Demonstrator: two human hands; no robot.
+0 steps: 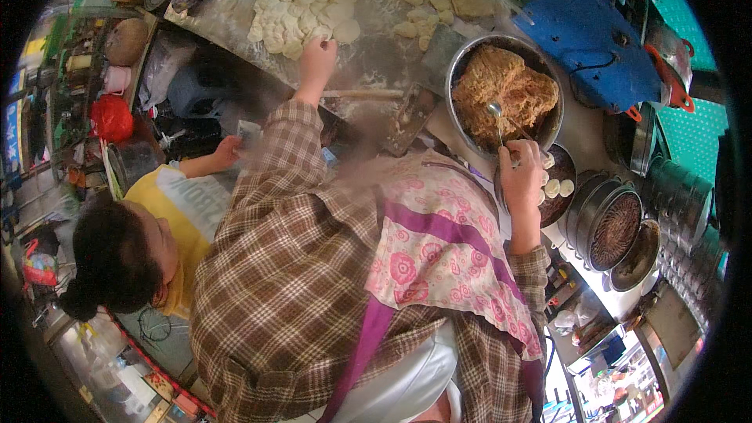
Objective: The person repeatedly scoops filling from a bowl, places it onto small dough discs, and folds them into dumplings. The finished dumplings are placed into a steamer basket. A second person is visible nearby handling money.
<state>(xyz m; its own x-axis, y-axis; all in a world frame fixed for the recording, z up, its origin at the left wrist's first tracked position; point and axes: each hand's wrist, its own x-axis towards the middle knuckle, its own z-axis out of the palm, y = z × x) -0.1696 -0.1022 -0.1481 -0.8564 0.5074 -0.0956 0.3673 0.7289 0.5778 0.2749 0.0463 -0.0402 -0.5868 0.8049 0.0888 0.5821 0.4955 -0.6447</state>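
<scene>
My left hand [318, 64] reaches to the near edge of a heap of round dough wrappers [311, 3] on the floured worktop [376, 64]. Its fingertips pinch the edge of one wrapper [320, 32]. My right hand [521, 173] grips a metal spoon [494, 109], whose bowl rests on the minced filling [487, 79]. That filling lies in a large steel bowl [449, 91]. A thin dark stick also runs from the right hand into the bowl; I cannot tell what it is. Just beyond this hand, small filled dough pieces [552, 189] sit in a round steamer tray [555, 214].
A rolling pin [363, 94] lies near the worktop's front edge. More dough rounds [420, 12] are spread at the back. Stacked steamer trays [614, 229] stand at right, below a blue box-shaped object [587, 41]. At left is another person in a yellow top [176, 188], one hand [226, 153] near my left sleeve.
</scene>
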